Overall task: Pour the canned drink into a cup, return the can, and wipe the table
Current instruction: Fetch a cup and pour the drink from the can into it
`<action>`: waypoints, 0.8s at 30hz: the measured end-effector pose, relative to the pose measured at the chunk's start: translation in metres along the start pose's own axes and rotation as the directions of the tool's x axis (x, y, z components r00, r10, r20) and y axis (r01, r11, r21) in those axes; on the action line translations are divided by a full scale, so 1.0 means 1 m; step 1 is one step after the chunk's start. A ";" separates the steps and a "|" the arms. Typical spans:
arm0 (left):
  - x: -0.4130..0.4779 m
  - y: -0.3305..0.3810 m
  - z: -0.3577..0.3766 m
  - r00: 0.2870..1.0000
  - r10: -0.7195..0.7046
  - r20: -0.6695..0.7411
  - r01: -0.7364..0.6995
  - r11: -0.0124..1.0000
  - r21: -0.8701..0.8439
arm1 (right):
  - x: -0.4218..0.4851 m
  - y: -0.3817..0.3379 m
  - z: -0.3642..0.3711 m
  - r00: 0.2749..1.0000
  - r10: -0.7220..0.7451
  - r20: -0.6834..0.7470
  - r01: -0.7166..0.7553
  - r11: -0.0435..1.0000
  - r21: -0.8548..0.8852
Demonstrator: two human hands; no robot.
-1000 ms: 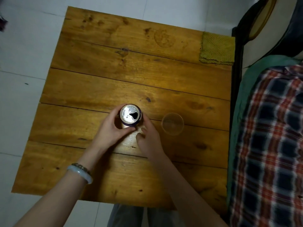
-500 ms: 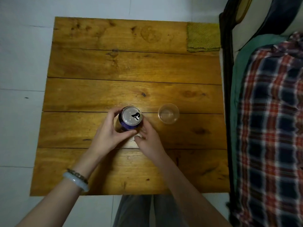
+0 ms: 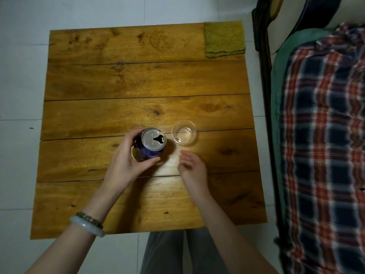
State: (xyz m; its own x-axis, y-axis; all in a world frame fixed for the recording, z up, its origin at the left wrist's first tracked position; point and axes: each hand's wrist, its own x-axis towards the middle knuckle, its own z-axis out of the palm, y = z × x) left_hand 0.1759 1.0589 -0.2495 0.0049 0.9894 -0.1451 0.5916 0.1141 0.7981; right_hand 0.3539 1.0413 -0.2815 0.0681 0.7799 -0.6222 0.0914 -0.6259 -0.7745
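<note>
1. The left hand [image 3: 126, 165] grasps the opened blue drink can [image 3: 151, 144], which tips slightly toward the cup.
2. The right hand [image 3: 192, 167] hangs relaxed and released, just beside the can, holding nothing.
3. A clear plastic cup [image 3: 184, 135] stands upright right of the can.
4. A green cloth [image 3: 224, 39] lies folded at the wooden table's [image 3: 138, 80] far right corner.

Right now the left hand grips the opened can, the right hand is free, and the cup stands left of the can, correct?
No: the head view shows the cup right of the can. The left hand grips the can; the right hand is free.
</note>
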 end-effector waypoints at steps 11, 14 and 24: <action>0.011 0.011 0.017 1.000 -0.007 0.023 0.004 0.993 0.117 | 0.078 0.006 -0.045 0.961 -0.248 0.121 0.272 0.925 -0.264; 0.014 0.011 0.017 1.000 -0.001 0.017 -0.002 0.990 0.142 | 0.088 0.004 -0.038 0.947 -0.269 0.176 0.313 0.897 -0.314; 0.020 0.009 0.018 0.999 0.028 0.033 -0.036 0.958 0.284 | 0.097 0.002 -0.029 0.902 -0.395 0.177 0.432 0.848 -0.307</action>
State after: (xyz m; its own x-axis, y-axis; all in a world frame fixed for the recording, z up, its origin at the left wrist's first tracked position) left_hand 0.1956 1.0784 -0.2554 0.0481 0.9887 -0.1421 0.7954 0.0482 0.6041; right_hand 0.3892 1.1154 -0.3404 -0.1506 0.9495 -0.2754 0.4123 -0.1928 -0.8904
